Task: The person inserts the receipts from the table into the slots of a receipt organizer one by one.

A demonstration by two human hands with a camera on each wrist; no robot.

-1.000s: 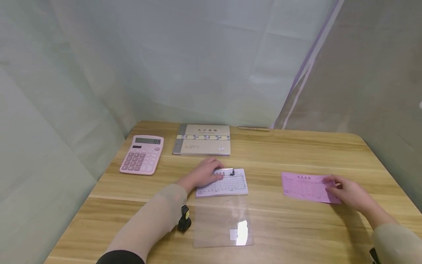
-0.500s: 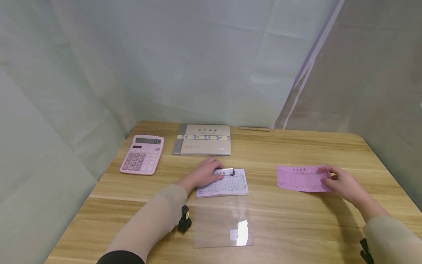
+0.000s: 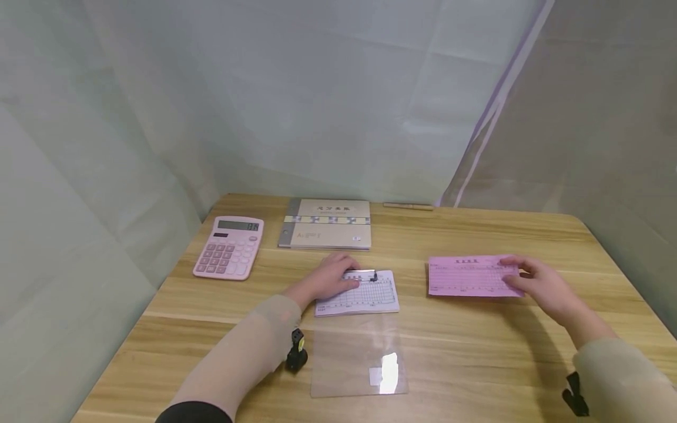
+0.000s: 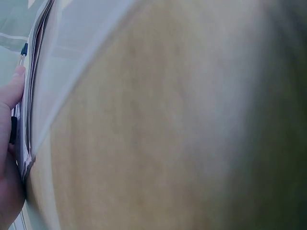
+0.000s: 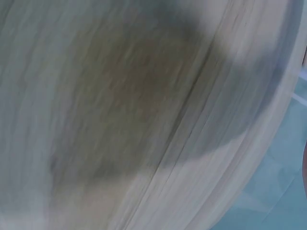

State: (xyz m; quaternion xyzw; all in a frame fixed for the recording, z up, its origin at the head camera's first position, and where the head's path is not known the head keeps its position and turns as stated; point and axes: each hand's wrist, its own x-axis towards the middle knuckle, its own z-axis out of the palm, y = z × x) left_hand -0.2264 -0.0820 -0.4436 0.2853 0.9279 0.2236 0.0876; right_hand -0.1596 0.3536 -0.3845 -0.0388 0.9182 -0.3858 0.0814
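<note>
A clear clipboard [image 3: 351, 352] lies on the table with a small stack of white printed forms [image 3: 370, 296] under its metal clip [image 3: 365, 275]. My left hand [image 3: 331, 277] grips the clipboard's top, fingers curved over the clip and thumb on the forms. The left wrist view shows the thumb [image 4: 13, 91] beside the edge of the paper stack [image 4: 32, 96]. To the right, my right hand [image 3: 531, 283] pinches the right end of a pink printed form [image 3: 465, 276], held just above the table. Only a sliver of that hand enters the right wrist view; the form is out of it.
A pink calculator [image 3: 228, 248] lies at the left. A beige ledger book [image 3: 328, 224] sits behind the clipboard, and a slim pen [image 3: 408, 206] lies beside it near the back edge. Pale fabric [image 3: 328, 94] hangs behind the wooden table [image 3: 476, 364].
My right hand has moved left and slightly away from me with the pink form, which has come level and nearer the clipboard. My left hand has stayed in place.
</note>
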